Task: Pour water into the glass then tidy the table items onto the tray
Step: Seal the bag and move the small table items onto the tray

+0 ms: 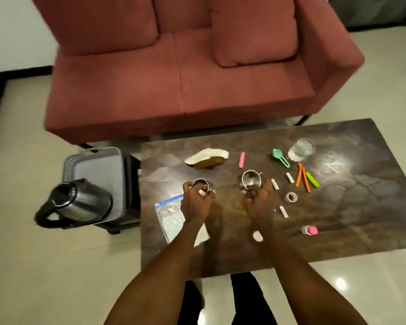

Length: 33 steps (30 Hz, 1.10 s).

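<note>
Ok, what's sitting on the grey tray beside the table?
A steel jug rests on the grey tray, covering its near corner. Nothing else shows there.

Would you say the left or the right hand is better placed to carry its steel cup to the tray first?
Probably left: the left hand grips its steel cup nearer the tray.
</note>
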{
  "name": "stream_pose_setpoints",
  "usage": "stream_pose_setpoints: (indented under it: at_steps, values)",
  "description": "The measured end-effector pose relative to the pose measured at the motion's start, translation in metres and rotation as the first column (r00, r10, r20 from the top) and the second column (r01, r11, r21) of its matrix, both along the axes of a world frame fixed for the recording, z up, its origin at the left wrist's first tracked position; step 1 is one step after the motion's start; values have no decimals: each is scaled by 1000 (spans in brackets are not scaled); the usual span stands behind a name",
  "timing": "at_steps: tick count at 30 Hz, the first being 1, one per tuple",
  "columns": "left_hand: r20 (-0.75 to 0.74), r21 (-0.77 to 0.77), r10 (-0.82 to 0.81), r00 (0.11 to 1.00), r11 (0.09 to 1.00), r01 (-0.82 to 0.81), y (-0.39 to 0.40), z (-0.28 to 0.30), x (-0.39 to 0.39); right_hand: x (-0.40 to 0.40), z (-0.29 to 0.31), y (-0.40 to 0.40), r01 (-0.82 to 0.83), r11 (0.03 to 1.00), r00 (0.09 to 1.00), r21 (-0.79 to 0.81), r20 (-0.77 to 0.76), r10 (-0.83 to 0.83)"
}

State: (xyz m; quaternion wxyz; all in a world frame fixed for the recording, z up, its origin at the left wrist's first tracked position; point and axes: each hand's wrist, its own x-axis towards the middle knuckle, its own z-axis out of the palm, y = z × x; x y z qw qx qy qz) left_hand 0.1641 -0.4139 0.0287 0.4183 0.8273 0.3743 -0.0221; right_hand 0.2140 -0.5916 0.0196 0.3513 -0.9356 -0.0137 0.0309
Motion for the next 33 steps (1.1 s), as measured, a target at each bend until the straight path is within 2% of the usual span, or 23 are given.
stream_pose_setpoints:
  at_steps: [2, 4, 7, 10, 12, 14, 18, 21, 26, 33]
  values:
    - [11, 18, 54, 998, 998, -54, 34, 15, -12, -8, 16, 37, -50, 992, 999, 114, -4, 51]
    - [17, 31, 128, 992, 991, -129, 70, 30, -20, -15, 29, 73, -130, 984, 991, 120, 19, 129]
    - [48, 89, 213, 976, 972, -217, 120, 51, -22, -18, 38, 118, -312, 948, 947, -63, 59, 315]
    - [72, 157, 316, 946, 933, -324, 168, 70, -22, -7, 40, 165, -488, 836, 862, -250, 9, 506]
    - [115, 168, 354, 928, 914, -370, 198, 83, -24, 2, 42, 199, -577, 761, 801, -298, -25, 598]
    - [100, 229, 349, 932, 903, -363, 228, 94, -27, 9, 48, 236, -622, 726, 757, -292, 9, 653]
    - [74, 305, 392, 917, 867, -395, 283, 109, -29, 14, 62, 295, -678, 702, 706, -218, 73, 705]
    - [57, 292, 453, 890, 845, -448, 322, 117, -28, 20, 69, 335, -699, 704, 698, -124, 95, 710]
    - [-52, 249, 487, 872, 852, -461, 385, 115, -10, 34, 59, 386, -707, 697, 693, -118, 81, 717]
    - [-262, 153, 481, 837, 877, -457, 476, 55, 25, 56, 12, 473, -685, 728, 729, -34, -49, 683]
